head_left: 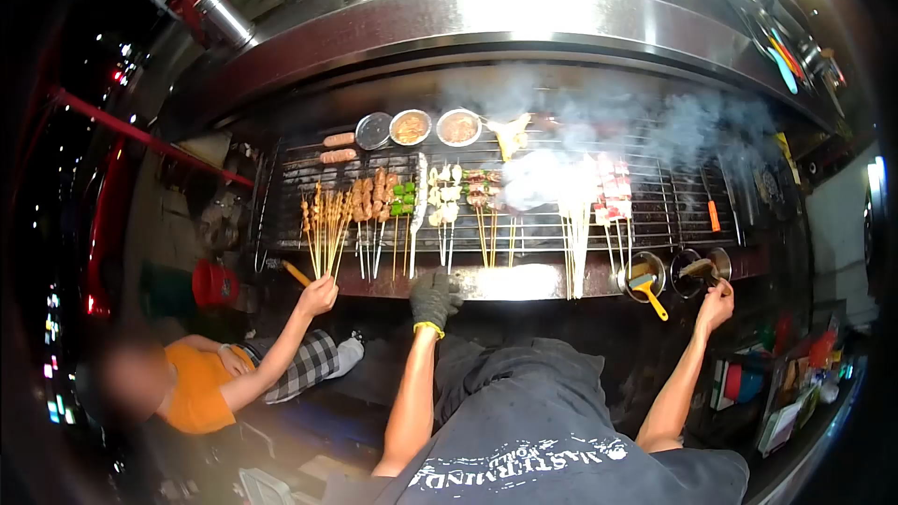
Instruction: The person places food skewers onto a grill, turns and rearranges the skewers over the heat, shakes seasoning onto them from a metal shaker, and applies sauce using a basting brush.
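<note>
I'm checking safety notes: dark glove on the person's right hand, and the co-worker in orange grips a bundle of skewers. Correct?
No: the head view shows the dark glove on the left hand, not the right hand. The co-worker in orange does grip a bundle of skewers.

Single head view from above, facing forward and down, spanning grill point(678, 210).

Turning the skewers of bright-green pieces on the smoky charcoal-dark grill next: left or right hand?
Left, I'd say. The dark-gloved left hand is at the metal front ledge, near the green skewers' sticks. The bare right hand is farther off, holding a brown-tipped utensil.
</note>
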{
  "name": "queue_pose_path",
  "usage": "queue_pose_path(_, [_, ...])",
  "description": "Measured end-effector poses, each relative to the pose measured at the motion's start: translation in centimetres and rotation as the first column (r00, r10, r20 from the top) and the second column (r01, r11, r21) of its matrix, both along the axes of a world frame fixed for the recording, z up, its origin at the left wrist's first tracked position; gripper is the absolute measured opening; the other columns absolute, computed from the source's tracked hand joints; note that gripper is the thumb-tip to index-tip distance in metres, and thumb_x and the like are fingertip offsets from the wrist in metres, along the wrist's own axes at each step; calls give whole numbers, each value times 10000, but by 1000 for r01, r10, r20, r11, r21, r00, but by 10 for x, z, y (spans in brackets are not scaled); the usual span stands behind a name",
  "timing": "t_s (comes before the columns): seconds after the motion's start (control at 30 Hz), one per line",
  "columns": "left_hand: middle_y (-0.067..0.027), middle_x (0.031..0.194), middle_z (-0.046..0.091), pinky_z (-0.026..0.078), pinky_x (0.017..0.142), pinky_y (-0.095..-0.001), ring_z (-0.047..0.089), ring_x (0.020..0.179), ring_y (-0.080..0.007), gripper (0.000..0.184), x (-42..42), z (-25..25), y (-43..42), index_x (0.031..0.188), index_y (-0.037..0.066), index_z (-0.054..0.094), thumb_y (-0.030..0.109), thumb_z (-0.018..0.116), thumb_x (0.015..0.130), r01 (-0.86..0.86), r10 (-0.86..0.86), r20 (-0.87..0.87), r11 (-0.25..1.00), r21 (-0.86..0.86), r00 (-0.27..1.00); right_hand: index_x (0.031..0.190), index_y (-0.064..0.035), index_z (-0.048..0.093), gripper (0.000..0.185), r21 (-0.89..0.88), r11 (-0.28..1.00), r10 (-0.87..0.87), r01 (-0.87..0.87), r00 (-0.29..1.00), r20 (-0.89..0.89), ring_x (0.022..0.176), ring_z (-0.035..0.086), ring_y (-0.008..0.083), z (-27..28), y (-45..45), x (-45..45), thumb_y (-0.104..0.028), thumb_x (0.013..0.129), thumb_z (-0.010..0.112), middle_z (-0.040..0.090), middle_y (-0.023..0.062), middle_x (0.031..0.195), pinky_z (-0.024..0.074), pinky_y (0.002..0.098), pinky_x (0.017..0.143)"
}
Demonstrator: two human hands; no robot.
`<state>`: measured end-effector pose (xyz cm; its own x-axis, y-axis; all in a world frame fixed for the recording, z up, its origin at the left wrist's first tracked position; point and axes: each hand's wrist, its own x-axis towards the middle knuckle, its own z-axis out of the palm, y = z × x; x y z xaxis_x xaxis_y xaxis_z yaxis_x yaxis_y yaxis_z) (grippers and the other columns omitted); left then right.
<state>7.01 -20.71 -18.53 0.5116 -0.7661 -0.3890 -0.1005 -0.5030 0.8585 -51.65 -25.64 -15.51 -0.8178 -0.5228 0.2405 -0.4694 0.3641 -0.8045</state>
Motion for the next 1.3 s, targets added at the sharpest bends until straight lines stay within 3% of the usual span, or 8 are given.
queue_pose_path(0.03, [-150, 776, 657, 491, 506, -340, 635, 614, -245, 214, 7, -6, -7, 943, 34, 597, 240, 562, 901, -2, 58, -588, 995, 95, 807, 991, -32, 682, 228, -38, 999, 25, -26, 999, -25, 554, 558, 120, 21, 1, 16, -205, 898, 566, 634, 53, 668, 456, 287, 529])
queue_pose_path(0.2, [-139, 767, 647, 415, 390, -282, 551, 494, -182, 160, -9, 14, -15, 996, 38, 570, 178, 555, 920, -305, 185, -733, 952, -32, 655, 1065, -13, 649, 214, -413, 836, 484, -361, 840, 244, 613, 558, 72, 74, -36, 102, -133, 964, 503, 637, 30, 770, 453, 201, 546])
queue_pose_path(0.5, [-151, 730, 643, 456, 395, -301, 559, 461, -189, 130, -11, 8, -12, 955, 13, 579, 127, 570, 893, -261, 137, -556, 954, -150, 820, 964, -18, 665, 212, -451, 502, 837, -738, 283, 468, 582, 592, 81, 50, -126, 384, -210, 946, 577, 646, 27, 676, 470, 222, 523])
queue_pose_path(0.57, [-145, 713, 639, 457, 388, -299, 564, 448, -189, 113, -12, 17, -13, 947, 9, 577, 108, 562, 895, -290, 176, -539, 947, -135, 824, 918, -8, 669, 224, -241, 432, 834, -869, 283, 474, 576, 591, 80, 40, -134, 419, -211, 940, 578, 649, 37, 666, 463, 239, 521])
queue_pose_path(0.77, [-140, 706, 633, 488, 427, -300, 602, 508, -203, 158, 0, 16, -10, 955, -12, 571, 141, 545, 920, -153, 60, -558, 981, -120, 827, 891, -17, 675, 214, -387, 473, 826, -792, 245, 508, 552, 557, 95, 43, -158, 458, -194, 936, 562, 638, 23, 656, 439, 238, 526])
queue_pose_path(1.03, [-123, 715, 625, 474, 410, -298, 590, 497, -201, 181, 8, 9, -12, 955, 20, 579, 195, 536, 944, -102, 38, -657, 993, -60, 753, 899, -11, 663, 204, -291, 573, 819, -766, 526, 228, 531, 533, 81, 31, -164, 439, -158, 948, 529, 620, 26, 642, 415, 232, 497])
queue_pose_path(1.1, [-130, 738, 635, 474, 414, -298, 590, 501, -199, 193, 9, 17, -15, 969, 22, 584, 209, 541, 943, -90, 39, -690, 995, -38, 723, 926, -10, 652, 204, -422, 604, 772, -676, 366, 520, 516, 521, 87, 49, -149, 430, -171, 948, 531, 598, 23, 621, 410, 227, 482])
queue_pose_path(1.3, [-135, 840, 662, 482, 468, -278, 605, 562, -183, 294, 10, -16, -9, 1108, -1, 592, 216, 595, 910, -34, 26, -811, 999, 8, 585, 939, -18, 661, 201, -431, 531, 818, -730, 308, 486, 558, 558, 75, 40, -106, 407, -182, 949, 545, 624, 34, 692, 414, 218, 487])
